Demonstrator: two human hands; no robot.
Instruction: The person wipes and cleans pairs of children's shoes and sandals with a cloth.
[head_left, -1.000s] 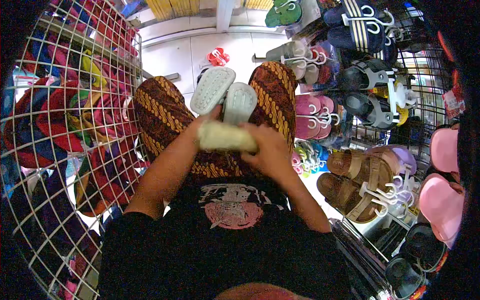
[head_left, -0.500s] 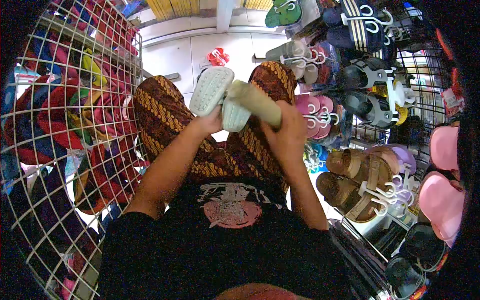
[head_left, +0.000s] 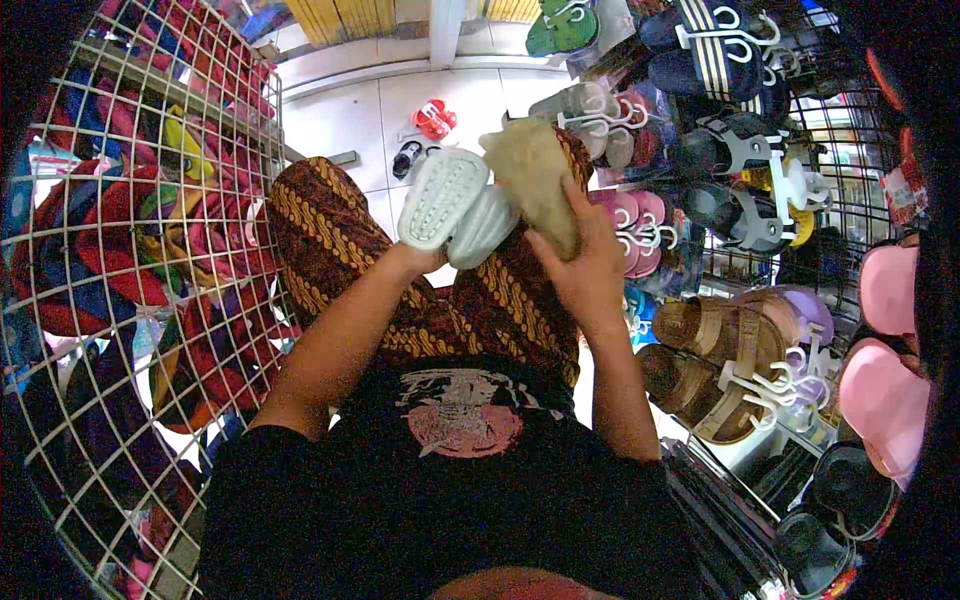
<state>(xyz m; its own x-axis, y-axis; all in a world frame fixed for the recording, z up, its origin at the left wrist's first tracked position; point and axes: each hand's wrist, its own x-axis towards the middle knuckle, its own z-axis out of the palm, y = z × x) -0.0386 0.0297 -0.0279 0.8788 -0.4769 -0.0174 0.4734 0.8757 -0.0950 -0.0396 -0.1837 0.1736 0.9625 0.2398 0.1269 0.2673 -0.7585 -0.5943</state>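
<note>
My left hand is closed around the heel end of a pair of small white shoes, held over my lap. The ridged sole of one faces up toward me; the other lies partly behind it, tilted to the right. In my right hand is a tan cloth, gripped at its narrow lower end with thumb and fingers. Its wide, ragged upper end fans out beside the shoes and overlaps the right one in this view.
Wire racks full of colourful footwear stand at my left. To my right hang sandals on white hangers, among them brown sandals and pink slippers. Small red shoes and a small black shoe lie on the tiled floor ahead.
The white shoes have shifted slightly right and down. The tan cloth has swung upright and spread from a narrow roll to a wide shape, with my right hand turned around it.
</note>
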